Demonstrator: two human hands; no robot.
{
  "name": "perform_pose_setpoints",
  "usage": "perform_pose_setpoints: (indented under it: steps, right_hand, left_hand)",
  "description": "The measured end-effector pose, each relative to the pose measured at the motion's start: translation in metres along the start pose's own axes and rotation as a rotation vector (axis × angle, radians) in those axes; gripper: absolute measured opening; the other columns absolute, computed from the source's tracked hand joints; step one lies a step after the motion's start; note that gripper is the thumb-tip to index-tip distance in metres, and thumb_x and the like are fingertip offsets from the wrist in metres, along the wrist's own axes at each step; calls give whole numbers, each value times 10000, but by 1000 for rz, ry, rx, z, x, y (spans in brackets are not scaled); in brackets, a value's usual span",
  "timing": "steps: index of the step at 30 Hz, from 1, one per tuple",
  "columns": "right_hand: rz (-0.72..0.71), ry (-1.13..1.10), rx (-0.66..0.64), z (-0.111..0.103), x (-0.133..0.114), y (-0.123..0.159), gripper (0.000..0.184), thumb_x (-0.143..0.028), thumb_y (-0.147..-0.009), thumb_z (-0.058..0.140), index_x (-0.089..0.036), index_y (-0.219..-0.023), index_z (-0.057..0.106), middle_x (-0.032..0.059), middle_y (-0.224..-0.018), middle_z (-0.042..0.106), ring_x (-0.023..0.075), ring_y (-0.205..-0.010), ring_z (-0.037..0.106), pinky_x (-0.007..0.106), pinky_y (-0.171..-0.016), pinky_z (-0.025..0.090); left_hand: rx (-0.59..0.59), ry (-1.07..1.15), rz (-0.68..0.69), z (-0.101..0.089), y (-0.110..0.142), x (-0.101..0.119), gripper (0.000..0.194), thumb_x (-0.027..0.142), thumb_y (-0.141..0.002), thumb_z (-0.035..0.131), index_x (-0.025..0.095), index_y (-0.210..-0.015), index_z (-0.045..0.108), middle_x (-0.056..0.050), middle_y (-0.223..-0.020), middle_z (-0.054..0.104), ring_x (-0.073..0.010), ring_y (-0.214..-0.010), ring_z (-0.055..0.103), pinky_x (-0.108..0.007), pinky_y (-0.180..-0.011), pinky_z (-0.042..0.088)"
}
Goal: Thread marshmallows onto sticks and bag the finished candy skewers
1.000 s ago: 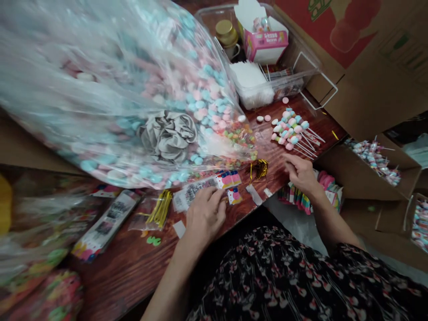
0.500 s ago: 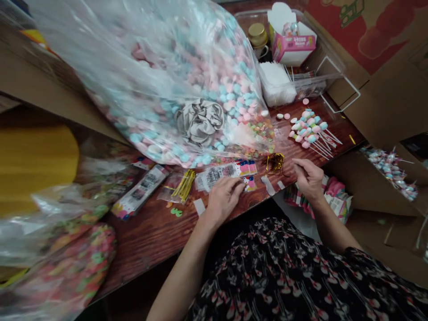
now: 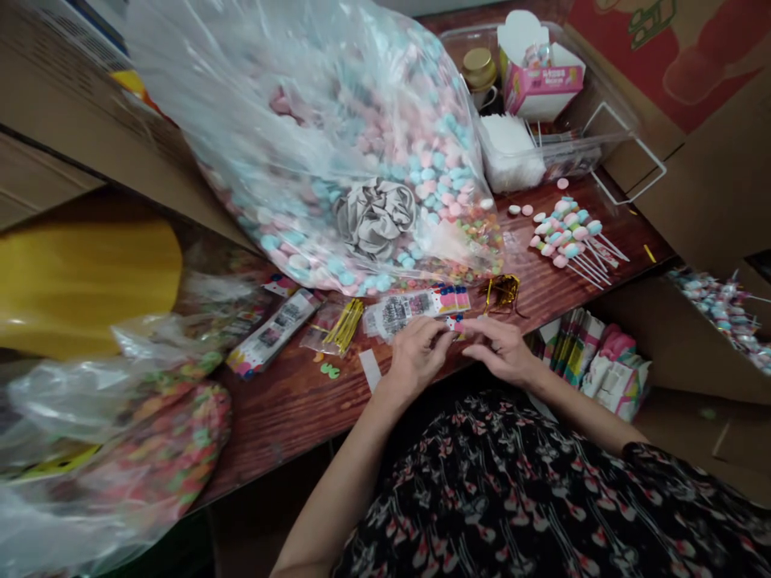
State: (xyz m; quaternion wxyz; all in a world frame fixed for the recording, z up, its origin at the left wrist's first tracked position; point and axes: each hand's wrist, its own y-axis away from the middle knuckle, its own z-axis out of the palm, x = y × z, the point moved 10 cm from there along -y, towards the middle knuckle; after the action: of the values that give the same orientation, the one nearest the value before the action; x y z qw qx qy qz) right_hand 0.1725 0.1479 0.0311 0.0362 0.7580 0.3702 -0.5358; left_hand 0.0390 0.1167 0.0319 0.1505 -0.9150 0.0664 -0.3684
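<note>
My left hand (image 3: 418,349) is at the table edge, thumb and fingers closed together on a small printed packet (image 3: 456,323); its colourful end shows past my fingertips. My right hand (image 3: 504,352) is just right of it, index finger stretched to the packet's end and thumb apart. A stack of clear bags with printed ends (image 3: 415,308) lies just beyond my left hand. Gold twist ties (image 3: 345,325) lie to its left, and a loose gold bundle (image 3: 503,293) lies beyond my right hand. A white paper slip (image 3: 370,369) is beside my left wrist.
A big clear bag of pastel candies (image 3: 385,120) fills the back, a grey scrunchie (image 3: 377,217) on it. Candy skewers (image 3: 569,233) lie at right, before a clear plastic bin (image 3: 614,132). A bag of gummies (image 3: 186,449) sits at left. A cardboard box (image 3: 675,337) is at right.
My right hand has come left and down from near the gold bundle to beside my left hand. My left hand stays by the printed packet. The view has shifted left.
</note>
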Motion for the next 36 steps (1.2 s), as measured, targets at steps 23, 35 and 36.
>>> perform_pose_setpoints:
  steps: [23,35,36]
  right_hand:
    - [-148,472,263,-35,2,6,278,-149,-914,512,-177,-1156,645,152,-1158,644,201,-1028,664,320,-837,586]
    - [445,1149,394,-217,77,-10,228,-294,-901,559,-188,-983,743,97,-1020,722,251,-928,605,350,-782,426]
    - [498,1168,387,-221,84,-8,233,-298,-901,558,-190,-990,743,98,-1039,719,255,-944,595,347,-773,409]
  left_hand:
    - [-377,-842,153,37,6,-6,236,61,-884,450,120,-996,649,-113,-904,630,-247,-813,581,-358,-689,478]
    - [192,-608,332,-40,0,-8,249,47,-767,587,184,-957,671,-61,-871,693,-240,-875,564,-363,-832,470]
    - [191,-636,345,-41,-2,-10,248,66,-764,602,197,-959,680,-60,-875,696,-245,-867,562,-370,-818,463]
